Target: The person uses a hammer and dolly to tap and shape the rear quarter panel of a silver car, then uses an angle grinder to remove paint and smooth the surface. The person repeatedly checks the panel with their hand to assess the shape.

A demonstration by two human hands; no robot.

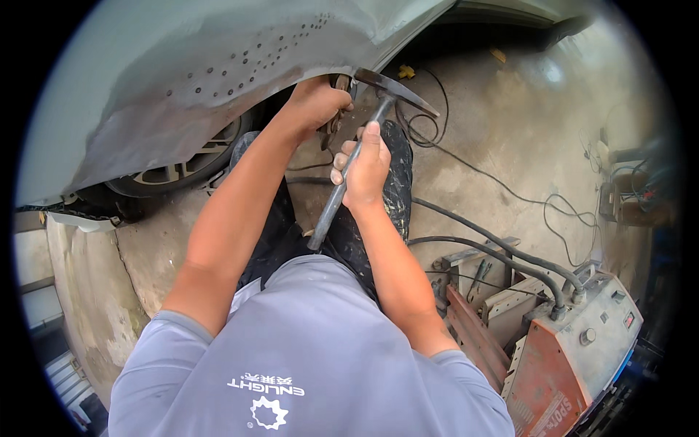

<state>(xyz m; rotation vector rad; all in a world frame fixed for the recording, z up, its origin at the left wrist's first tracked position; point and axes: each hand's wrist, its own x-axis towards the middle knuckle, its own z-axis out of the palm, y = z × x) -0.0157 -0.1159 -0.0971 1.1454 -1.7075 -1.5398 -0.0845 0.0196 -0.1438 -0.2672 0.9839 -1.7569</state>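
Note:
My right hand (362, 169) grips the grey metal handle of a body hammer (389, 89), whose dark pointed head is raised close to the lower edge of a car's wheel-arch panel (218, 65). That panel is bare grey metal dotted with several small dark marks. My left hand (314, 102) reaches up under the arch's edge and is closed on a small dark block held behind the metal; the block is mostly hidden. A wheel (182, 169) shows beneath the arch.
An orange and grey welding machine (575, 349) stands at the lower right, with thick black cables (495, 247) running from it over the concrete floor. Thin wires (510, 193) trail across the floor to the right. My dark-trousered knees are below the hands.

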